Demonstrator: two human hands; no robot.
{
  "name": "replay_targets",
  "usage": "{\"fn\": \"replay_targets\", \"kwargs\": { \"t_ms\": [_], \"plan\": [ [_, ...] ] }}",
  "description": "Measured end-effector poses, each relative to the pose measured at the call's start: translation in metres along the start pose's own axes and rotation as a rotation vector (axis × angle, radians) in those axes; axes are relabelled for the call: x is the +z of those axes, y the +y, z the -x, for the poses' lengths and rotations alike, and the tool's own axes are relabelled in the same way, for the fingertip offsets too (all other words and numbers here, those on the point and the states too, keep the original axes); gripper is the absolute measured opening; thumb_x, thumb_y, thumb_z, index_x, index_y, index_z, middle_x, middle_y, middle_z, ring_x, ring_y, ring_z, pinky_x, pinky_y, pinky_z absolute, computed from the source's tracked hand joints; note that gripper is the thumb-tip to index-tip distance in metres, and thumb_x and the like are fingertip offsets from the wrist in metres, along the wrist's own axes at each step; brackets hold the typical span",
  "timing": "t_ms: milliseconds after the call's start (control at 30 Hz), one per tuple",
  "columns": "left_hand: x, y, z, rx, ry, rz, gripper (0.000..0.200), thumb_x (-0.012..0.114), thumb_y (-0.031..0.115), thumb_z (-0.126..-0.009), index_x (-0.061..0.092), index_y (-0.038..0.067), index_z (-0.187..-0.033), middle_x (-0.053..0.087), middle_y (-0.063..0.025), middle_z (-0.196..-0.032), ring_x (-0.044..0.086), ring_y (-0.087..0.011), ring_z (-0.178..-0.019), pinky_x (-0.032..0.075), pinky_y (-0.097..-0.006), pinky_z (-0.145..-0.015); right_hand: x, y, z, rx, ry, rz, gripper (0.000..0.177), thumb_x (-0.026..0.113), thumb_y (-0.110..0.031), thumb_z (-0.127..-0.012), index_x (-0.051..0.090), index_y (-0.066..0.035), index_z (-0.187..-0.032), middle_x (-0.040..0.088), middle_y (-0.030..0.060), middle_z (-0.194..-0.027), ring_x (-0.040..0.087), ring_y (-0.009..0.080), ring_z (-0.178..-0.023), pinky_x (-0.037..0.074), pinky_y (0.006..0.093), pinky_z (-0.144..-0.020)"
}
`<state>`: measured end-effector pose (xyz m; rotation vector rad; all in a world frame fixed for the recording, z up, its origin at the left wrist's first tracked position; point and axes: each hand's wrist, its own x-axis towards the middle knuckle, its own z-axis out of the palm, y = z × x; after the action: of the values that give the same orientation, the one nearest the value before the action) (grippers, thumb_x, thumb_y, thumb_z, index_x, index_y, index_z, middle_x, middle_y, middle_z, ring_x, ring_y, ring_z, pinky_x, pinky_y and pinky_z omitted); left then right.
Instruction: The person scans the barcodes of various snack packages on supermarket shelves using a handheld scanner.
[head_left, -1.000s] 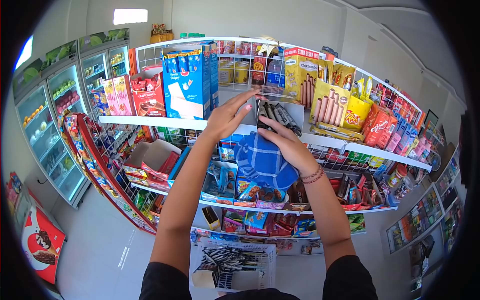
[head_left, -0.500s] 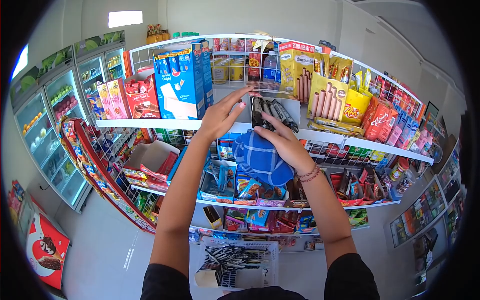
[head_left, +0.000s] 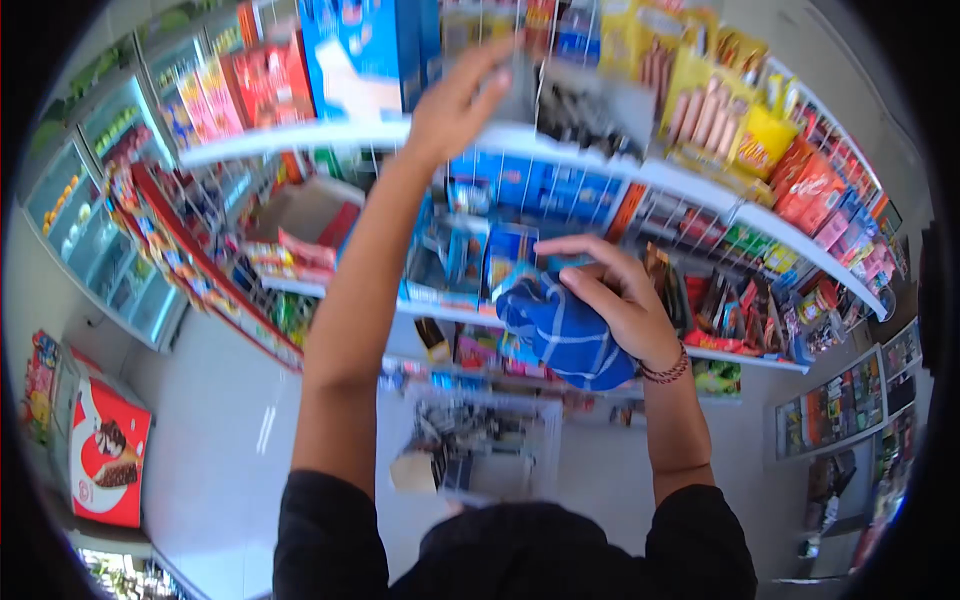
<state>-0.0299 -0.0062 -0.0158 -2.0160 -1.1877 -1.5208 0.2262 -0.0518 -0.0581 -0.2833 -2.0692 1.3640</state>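
A box of dark-wrapped snack packs (head_left: 590, 112) stands on the top shelf (head_left: 390, 136), blurred. Beside its left side is my left hand (head_left: 458, 105), fingers stretched out and apart, holding nothing. My right hand (head_left: 620, 300), lower and to the right, grips a blue checked cloth (head_left: 568, 330) between thumb and fingers, in front of the middle shelf. Under the cloth hand's level, a white basket (head_left: 545, 440) on the floor holds many dark-wrapped packs (head_left: 480, 425) and an open carton (head_left: 415, 470).
A large blue box (head_left: 362, 60) and red packs (head_left: 272, 85) stand left on the top shelf, yellow packs (head_left: 710, 110) on the right. Glass-door fridges (head_left: 120, 230) line the left wall. A red ice-cream chest (head_left: 108, 440) is at lower left.
My right hand has moved down and right with the cloth, away from the snack box. My left hand stays by the top shelf. The view has tilted down, so the shelves appear higher.
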Motion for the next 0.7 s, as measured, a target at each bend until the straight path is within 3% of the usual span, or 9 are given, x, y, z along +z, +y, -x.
{"fn": "replay_targets", "kwargs": {
  "t_ms": [67, 100, 200, 267, 400, 533, 633, 667, 700],
  "plan": [
    [0.003, -0.008, 0.029, -0.028, 0.275, 0.060, 0.025, 0.050, 0.023, -0.086, 0.052, 0.008, -0.105, 0.057, -0.0076, -0.094, 0.053, -0.0188, -0.080, 0.041, -0.0258, -0.068, 0.007, 0.044, 0.034, 0.106, -0.107, 0.001, 0.021, 0.049, -0.012, -0.086, 0.058, -0.003, -0.103, 0.057, 0.0015, -0.082, 0.050, 0.0028, -0.073, 0.039, 0.0171, -0.065],
    [-0.005, 0.032, 0.038, -0.108, 0.340, 0.376, 0.031, 0.044, 0.013, -0.088, 0.043, 0.002, -0.117, 0.051, -0.0082, -0.110, 0.050, -0.0164, -0.097, 0.037, -0.0275, -0.085, 0.010, 0.079, 0.054, 0.227, -0.106, -0.015, 0.021, 0.048, -0.012, -0.086, 0.058, -0.003, -0.102, 0.058, 0.0021, -0.083, 0.051, 0.0044, -0.075, 0.040, 0.0183, -0.067],
    [0.009, 0.031, 0.153, -0.271, 0.780, 0.356, 0.018, 0.049, 0.019, -0.086, 0.051, 0.003, -0.093, 0.053, -0.0050, -0.079, 0.048, -0.0147, -0.069, 0.039, -0.0256, -0.065, 0.015, 0.200, 0.140, 0.501, -0.102, 0.030, 0.024, 0.044, -0.014, -0.088, 0.058, 0.000, -0.101, 0.061, 0.0048, -0.088, 0.055, 0.0088, -0.080, 0.042, 0.0215, -0.074],
    [0.034, 0.043, 0.257, -0.574, 0.872, 0.228, 0.013, 0.047, 0.016, -0.086, 0.047, 0.004, -0.083, 0.048, -0.0033, -0.075, 0.044, -0.0110, -0.066, 0.037, -0.0244, -0.062, 0.018, 0.268, 0.204, 0.858, 0.219, -0.275, 0.032, 0.047, -0.027, -0.087, 0.059, 0.001, -0.095, 0.062, 0.0061, -0.082, 0.057, 0.0102, -0.074, 0.045, 0.0242, -0.067],
    [0.094, 0.104, 0.465, -1.405, 0.479, 0.147, 0.010, 0.048, 0.013, -0.086, 0.048, 0.005, -0.079, 0.044, 0.0000, -0.073, 0.040, -0.0074, -0.066, 0.035, -0.0216, -0.058, 0.036, 0.284, 0.267, 1.240, 0.501, -0.611, 0.040, 0.046, -0.033, -0.087, 0.059, 0.003, -0.095, 0.063, 0.0095, -0.082, 0.060, 0.0137, -0.072, 0.048, 0.0249, -0.066],
    [0.140, 0.156, 0.530, -1.652, 0.198, 0.473, 0.010, 0.050, 0.014, -0.084, 0.052, 0.004, -0.082, 0.052, -0.0016, -0.073, 0.047, -0.0091, -0.064, 0.039, -0.0230, -0.056, 0.058, 0.326, 0.320, 1.453, 0.559, -0.498, 0.043, 0.046, -0.036, -0.086, 0.059, 0.004, -0.097, 0.063, 0.0097, -0.086, 0.060, 0.0148, -0.074, 0.049, 0.0250, -0.068],
    [0.175, 0.141, 0.572, -2.282, 0.354, 0.763, 0.012, 0.052, 0.015, -0.083, 0.055, 0.004, -0.088, 0.055, -0.0042, -0.075, 0.051, -0.0116, -0.063, 0.042, -0.0247, -0.055, 0.083, 0.347, 0.334, 1.458, 0.575, -0.518, 0.042, 0.046, -0.036, -0.086, 0.059, 0.003, -0.098, 0.063, 0.0082, -0.087, 0.059, 0.0133, -0.076, 0.047, 0.0246, -0.070],
    [0.182, 0.131, 0.596, -2.297, 0.352, 0.761, 0.012, 0.052, 0.015, -0.083, 0.055, 0.004, -0.088, 0.055, -0.0042, -0.075, 0.051, -0.0116, -0.063, 0.042, -0.0247, -0.055, 0.094, 0.347, 0.334, 1.482, 0.563, -0.508, 0.042, 0.047, -0.036, -0.086, 0.059, 0.002, -0.098, 0.063, 0.0075, -0.087, 0.059, 0.0126, -0.076, 0.047, 0.0244, -0.071],
    [0.191, 0.120, 0.625, -2.448, 0.653, 0.821, 0.015, 0.051, 0.019, -0.084, 0.054, 0.007, -0.092, 0.056, -0.0038, -0.080, 0.053, -0.0123, -0.065, 0.043, -0.0263, -0.057, 0.104, 0.345, 0.334, 1.508, 0.553, -0.497, 0.042, 0.047, -0.036, -0.086, 0.059, 0.002, -0.099, 0.063, 0.0067, -0.087, 0.058, 0.0118, -0.077, 0.046, 0.0241, -0.072]
  ]
}}
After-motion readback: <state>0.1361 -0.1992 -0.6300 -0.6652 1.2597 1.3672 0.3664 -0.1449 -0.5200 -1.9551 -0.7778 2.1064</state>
